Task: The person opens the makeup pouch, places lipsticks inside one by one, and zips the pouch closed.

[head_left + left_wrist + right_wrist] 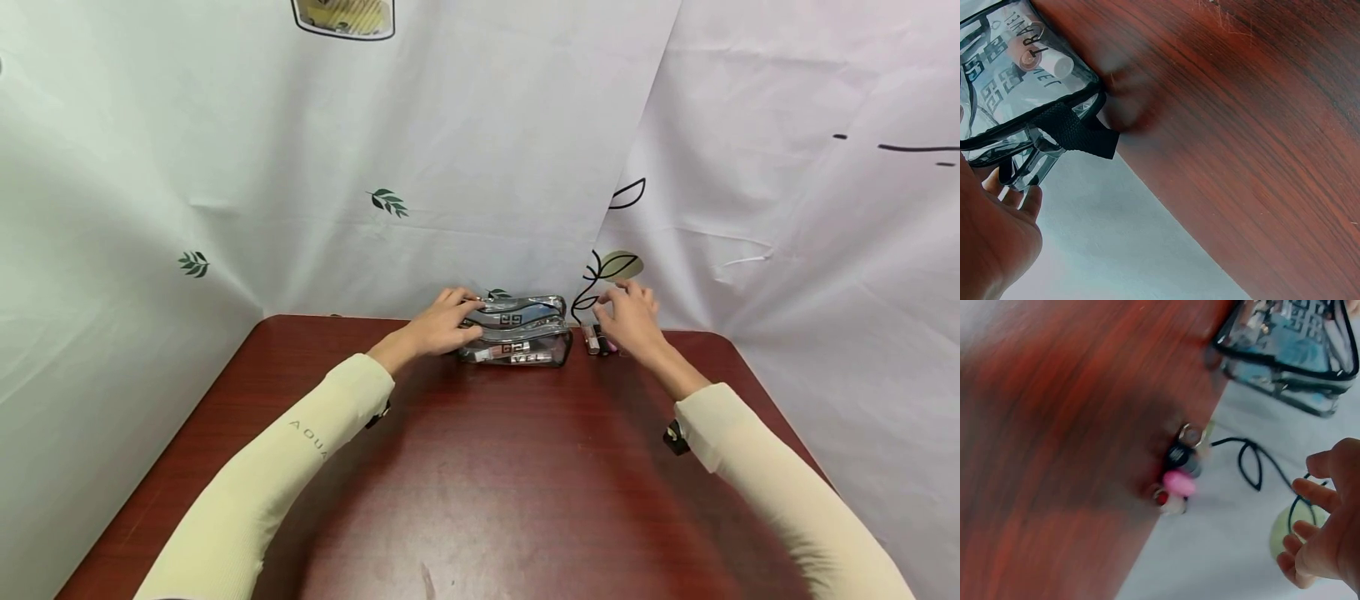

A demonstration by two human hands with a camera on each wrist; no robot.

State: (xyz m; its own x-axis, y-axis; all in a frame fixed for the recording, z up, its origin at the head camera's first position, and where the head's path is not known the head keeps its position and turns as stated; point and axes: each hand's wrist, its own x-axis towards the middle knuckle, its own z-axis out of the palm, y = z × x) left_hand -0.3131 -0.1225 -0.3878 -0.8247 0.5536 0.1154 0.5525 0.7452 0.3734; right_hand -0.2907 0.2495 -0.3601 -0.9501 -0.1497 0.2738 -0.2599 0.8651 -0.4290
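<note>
A clear cosmetic pouch (517, 348) with black trim and "TRAVEL" lettering stands at the table's back edge. Its left end is held by my left hand (441, 327), fingers at the top and thumb lower down. Through the plastic, the left wrist view shows a tube with a white cap (1057, 62); blue contents (1297, 347) appear in the right wrist view. My right hand (633, 321) hovers, fingers loosely bent and holding nothing, near a small row of cosmetics (592, 340). Among them are a pink item (1180, 483) and a dark tube (1179, 457), blurred in the right wrist view.
The dark red wooden table (480, 483) reaches back to a white cloth backdrop (450, 150) printed with leaves. A black strap tab (1088, 134) sticks out from the pouch's end. The cosmetics stand just right of the pouch, by the rear edge.
</note>
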